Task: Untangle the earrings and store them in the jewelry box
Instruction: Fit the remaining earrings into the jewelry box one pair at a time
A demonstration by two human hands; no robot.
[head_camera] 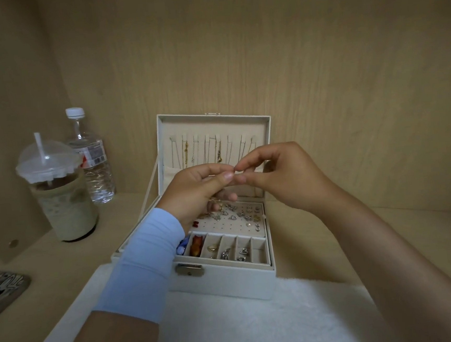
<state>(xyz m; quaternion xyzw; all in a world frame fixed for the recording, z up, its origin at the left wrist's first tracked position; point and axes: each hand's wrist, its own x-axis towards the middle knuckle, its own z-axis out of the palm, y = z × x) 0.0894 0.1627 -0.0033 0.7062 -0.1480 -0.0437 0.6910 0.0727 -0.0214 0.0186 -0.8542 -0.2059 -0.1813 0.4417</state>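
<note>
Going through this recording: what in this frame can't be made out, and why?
1. Head view: the earrings pinched between the left hand and right hand are too small and covered by fingertips.
2. Head view: the left tray side of the jewelry box is hidden by the left hand and blue sleeve.
3. Head view: the patterned object is cut off by the left frame edge.

1. The jewelry box (223,283) stands mid-surface (334,243), its front on the far edge of the mat (259,326), which lies along the near edge.
2. Its lid (162,138) stands raised behind the tray.
3. The cup (60,196) stands left of the box, with the bottle (96,168) just behind it, near the back left corner.
4. The phone (3,288) lies at the left edge, nearer than the cup.
5. The left hand (196,192) and right hand (279,177) meet above the tray, the earrings (217,200) between them.
</note>
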